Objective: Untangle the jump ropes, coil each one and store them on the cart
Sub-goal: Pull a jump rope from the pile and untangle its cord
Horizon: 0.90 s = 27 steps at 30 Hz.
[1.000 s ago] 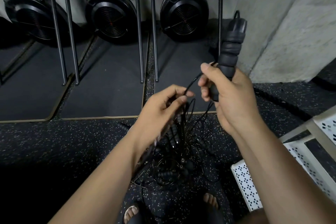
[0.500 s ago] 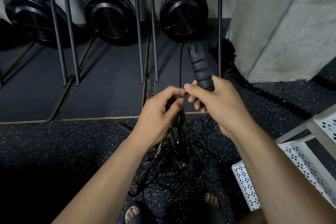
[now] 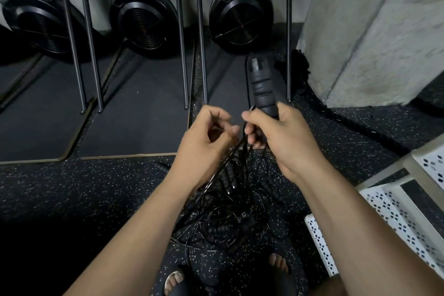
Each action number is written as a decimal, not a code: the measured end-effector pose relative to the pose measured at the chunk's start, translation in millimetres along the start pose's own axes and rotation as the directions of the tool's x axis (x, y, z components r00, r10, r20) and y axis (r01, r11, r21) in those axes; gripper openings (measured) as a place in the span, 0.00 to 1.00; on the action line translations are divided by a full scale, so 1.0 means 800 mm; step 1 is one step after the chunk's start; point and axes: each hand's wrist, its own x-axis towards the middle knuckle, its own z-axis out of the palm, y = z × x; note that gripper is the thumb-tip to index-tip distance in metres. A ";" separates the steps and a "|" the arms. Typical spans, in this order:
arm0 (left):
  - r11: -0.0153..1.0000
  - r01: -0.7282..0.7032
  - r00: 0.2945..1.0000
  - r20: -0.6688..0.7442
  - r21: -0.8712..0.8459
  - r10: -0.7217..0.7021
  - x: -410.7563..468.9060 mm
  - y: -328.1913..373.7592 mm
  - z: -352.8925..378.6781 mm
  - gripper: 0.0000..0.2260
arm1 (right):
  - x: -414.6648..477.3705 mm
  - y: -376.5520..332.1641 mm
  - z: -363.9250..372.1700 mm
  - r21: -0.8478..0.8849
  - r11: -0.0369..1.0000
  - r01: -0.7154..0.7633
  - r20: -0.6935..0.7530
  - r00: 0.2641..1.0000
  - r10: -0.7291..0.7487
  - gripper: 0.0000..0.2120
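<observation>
**Jump ropes (image 3: 223,211) tangled on floor; one handle (image 3: 261,89) raised**

We find the jump ropes in one black knot of thin cords and ribbed grips. It lies on the speckled floor (image 3: 72,199) just below the centre of the view, between the two forearms and above the sandalled feet (image 3: 175,281) at 6 o'clock. Several cords rise taut from the knot to both hands.

The right hand (image 3: 286,137) is closed round the lower end of the handle. The thumb lies across the front, and the handle stands nearly upright, its cap pointing to 12 o'clock.

The left hand (image 3: 204,144) sits just beside the right, towards 9 o'clock. Its fingers are curled and the thumb meets the fingertips, where the cords appear to be pinched. How many cords it holds we cannot tell. The two hands are close but apart.

The cart (image 3: 384,214), white with perforated panels, stands at 4 o'clock, near the knot but not touching it. We see no rope on the part in view.

Surroundings:
- Dark mats (image 3: 134,113) lie from 9 to 12 o'clock.
- Thin upright bars (image 3: 182,31) stand on or beside the mats.
- Three round black fan-like units (image 3: 240,14) line the wall from 10 to 12 o'clock.
- A concrete pillar (image 3: 372,31) stands at 2 o'clock.
</observation>
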 end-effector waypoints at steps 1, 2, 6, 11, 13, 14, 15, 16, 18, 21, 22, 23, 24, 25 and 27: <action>0.999 0.049 0.999 0.021 -0.006 -0.049 0.001 -0.005 -0.001 0.05 | 0.000 -0.002 0.000 0.024 1.000 0.011 -0.013 1.000 -0.010 0.04; 0.995 0.097 0.993 0.065 0.000 -0.097 0.001 -0.010 -0.001 0.04 | -0.001 -0.005 -0.001 0.047 0.999 0.022 -0.023 1.000 -0.021 0.04; 0.965 0.036 0.970 0.223 0.260 -0.096 -0.003 -0.027 0.003 0.06 | -0.001 -0.014 -0.003 0.096 0.994 0.047 -0.019 0.999 -0.046 0.04; 0.943 -0.039 0.985 0.170 0.330 -0.019 -0.001 -0.032 0.013 0.07 | -0.004 -0.015 -0.001 0.101 0.994 0.038 0.011 0.999 -0.040 0.04; 0.941 -0.035 0.981 0.190 0.337 -0.031 0.000 -0.034 0.016 0.07 | -0.006 -0.016 -0.001 0.100 0.994 0.047 0.005 0.999 -0.048 0.04; 0.932 -0.047 0.979 0.200 0.359 -0.028 0.000 -0.036 0.017 0.07 | -0.006 -0.016 -0.001 0.100 0.994 0.054 -0.004 0.999 -0.054 0.04; 0.926 -0.053 0.978 0.205 0.373 -0.027 0.000 -0.038 0.017 0.07 | -0.006 -0.017 -0.001 0.102 0.993 0.062 -0.015 0.998 -0.061 0.04; 0.928 -0.047 0.978 0.207 0.370 -0.033 0.001 -0.039 0.018 0.07 | -0.006 -0.018 -0.002 0.102 0.992 0.073 -0.028 0.997 -0.070 0.04; 0.939 0.006 0.976 0.201 0.343 -0.080 0.003 -0.040 0.018 0.06 | -0.006 -0.019 -0.003 0.098 0.990 0.103 -0.062 0.993 -0.097 0.04; 0.960 0.105 0.964 0.212 0.258 -0.162 0.006 -0.047 0.019 0.07 | -0.005 -0.024 -0.006 0.095 0.981 0.169 -0.130 0.979 -0.156 0.03; 0.967 0.135 0.956 0.228 0.218 -0.184 0.006 -0.051 0.018 0.08 | -0.004 -0.028 -0.010 0.105 0.977 0.185 -0.155 0.974 -0.167 0.03; 0.966 0.150 0.950 0.241 0.209 -0.200 0.005 -0.056 0.016 0.08 | -0.004 -0.034 -0.015 0.128 0.972 0.197 -0.180 0.969 -0.172 0.03; 0.962 0.148 0.948 0.243 0.231 -0.204 0.004 -0.061 0.013 0.09 | -0.004 -0.039 -0.020 0.160 0.965 0.208 -0.202 0.964 -0.174 0.03; 0.950 0.131 0.949 0.242 0.284 -0.203 0.003 -0.066 0.010 0.09 | -0.003 -0.044 -0.025 0.188 0.957 0.220 -0.219 0.959 -0.178 0.04; 0.919 0.108 0.950 0.233 0.380 -0.207 0.001 -0.071 0.007 0.09 | -0.003 -0.050 -0.031 0.217 0.947 0.235 -0.226 0.956 -0.186 0.04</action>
